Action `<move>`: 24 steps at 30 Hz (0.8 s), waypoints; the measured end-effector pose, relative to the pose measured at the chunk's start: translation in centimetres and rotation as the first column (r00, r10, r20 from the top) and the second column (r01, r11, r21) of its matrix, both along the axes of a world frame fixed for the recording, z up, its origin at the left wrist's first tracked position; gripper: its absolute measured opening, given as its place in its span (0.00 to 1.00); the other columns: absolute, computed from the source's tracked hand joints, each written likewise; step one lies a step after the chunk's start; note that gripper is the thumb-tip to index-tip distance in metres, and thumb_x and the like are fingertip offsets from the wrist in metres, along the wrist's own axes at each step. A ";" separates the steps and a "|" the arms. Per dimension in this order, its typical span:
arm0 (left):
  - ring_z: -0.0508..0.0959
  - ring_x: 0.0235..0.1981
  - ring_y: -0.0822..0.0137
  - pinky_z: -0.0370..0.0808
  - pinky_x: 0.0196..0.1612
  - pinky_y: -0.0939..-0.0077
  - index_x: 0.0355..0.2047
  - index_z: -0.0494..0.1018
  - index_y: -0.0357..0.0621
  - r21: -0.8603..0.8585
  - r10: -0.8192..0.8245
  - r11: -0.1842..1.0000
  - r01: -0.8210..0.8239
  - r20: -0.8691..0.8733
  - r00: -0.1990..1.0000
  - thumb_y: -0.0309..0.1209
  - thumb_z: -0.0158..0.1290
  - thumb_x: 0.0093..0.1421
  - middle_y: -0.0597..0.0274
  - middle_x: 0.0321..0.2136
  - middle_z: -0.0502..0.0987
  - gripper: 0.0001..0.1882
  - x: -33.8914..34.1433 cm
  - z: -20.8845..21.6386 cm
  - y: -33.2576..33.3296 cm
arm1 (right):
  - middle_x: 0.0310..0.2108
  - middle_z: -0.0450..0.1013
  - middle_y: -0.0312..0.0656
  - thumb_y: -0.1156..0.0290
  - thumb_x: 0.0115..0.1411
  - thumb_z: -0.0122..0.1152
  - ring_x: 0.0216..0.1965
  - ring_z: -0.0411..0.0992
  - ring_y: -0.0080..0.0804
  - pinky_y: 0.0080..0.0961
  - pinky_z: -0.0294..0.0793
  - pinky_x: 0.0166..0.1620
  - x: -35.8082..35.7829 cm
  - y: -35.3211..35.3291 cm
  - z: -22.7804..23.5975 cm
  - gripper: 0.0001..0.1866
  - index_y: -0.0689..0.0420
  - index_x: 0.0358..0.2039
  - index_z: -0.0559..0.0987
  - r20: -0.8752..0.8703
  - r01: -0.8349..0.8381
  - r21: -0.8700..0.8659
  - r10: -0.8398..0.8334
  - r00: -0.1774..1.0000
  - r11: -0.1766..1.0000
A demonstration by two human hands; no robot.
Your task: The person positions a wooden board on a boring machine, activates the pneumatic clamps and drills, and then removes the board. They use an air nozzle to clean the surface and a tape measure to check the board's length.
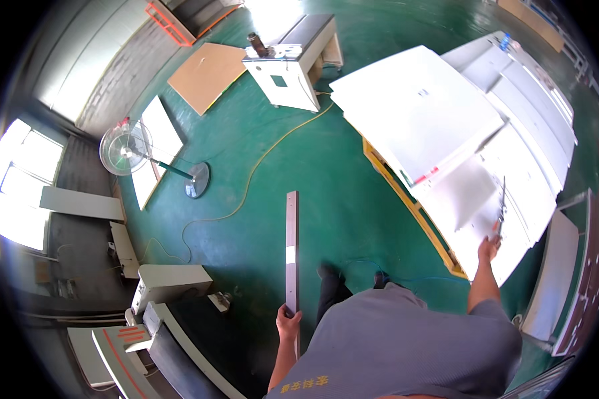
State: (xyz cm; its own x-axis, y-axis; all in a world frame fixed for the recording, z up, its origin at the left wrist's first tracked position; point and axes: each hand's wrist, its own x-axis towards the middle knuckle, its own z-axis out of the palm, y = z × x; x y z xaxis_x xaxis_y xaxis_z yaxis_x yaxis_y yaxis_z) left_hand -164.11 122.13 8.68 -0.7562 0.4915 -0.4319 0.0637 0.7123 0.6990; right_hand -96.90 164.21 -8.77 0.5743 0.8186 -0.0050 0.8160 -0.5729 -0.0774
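Note:
My left hand [288, 324] grips a long, narrow strip of board [292, 259] near its lower end. The strip stands out over the floor in front of me, with a pale label-like patch at its middle and small holes along its face. To the right, my right hand [490, 248] reaches over a white panel [469, 243]. Its fingers close around the near end of a slim tool [502, 206] with a long, thin dark shaft; the exact kind is too small to make out.
White panels [419, 100] lie stacked on a yellow pallet [412, 206] at right. A standing fan [196, 179] is at left, and a white cabinet-like machine [283, 83] stands ahead. A yellow hose [249, 179] crosses the green floor. Another machine [173, 282] sits at lower left.

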 end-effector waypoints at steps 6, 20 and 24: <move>0.79 0.38 0.62 0.79 0.46 0.64 0.58 0.70 0.31 -0.039 -0.082 0.996 0.084 0.049 0.995 0.34 0.69 0.48 0.54 0.38 0.79 0.38 -14.1 -10.0 10.5 | 0.74 0.56 0.59 0.55 0.70 0.59 0.69 0.62 0.64 0.55 0.66 0.68 -6.1 5.5 5.0 0.36 0.52 0.74 0.62 0.230 0.083 0.204 -0.130 0.964 0.975; 0.80 0.35 0.65 0.79 0.40 0.67 0.46 0.69 0.34 0.319 -0.112 0.941 0.115 -0.028 0.993 0.29 0.74 0.52 0.54 0.35 0.80 0.28 -46.2 -0.8 41.1 | 0.66 0.67 0.52 0.82 0.59 0.64 0.68 0.64 0.53 0.44 0.65 0.70 -72.0 40.2 17.8 0.31 0.57 0.64 0.71 -0.231 -0.529 0.606 0.768 0.598 0.594; 0.80 0.35 0.69 0.80 0.41 0.71 0.45 0.70 0.35 0.430 -0.035 0.903 0.021 0.026 0.999 0.26 0.73 0.54 0.57 0.37 0.81 0.25 -51.3 0.8 46.8 | 0.61 0.71 0.51 0.75 0.61 0.63 0.63 0.68 0.55 0.45 0.70 0.66 -88.5 51.3 17.4 0.26 0.59 0.61 0.74 -0.227 -0.655 0.589 0.875 0.428 0.473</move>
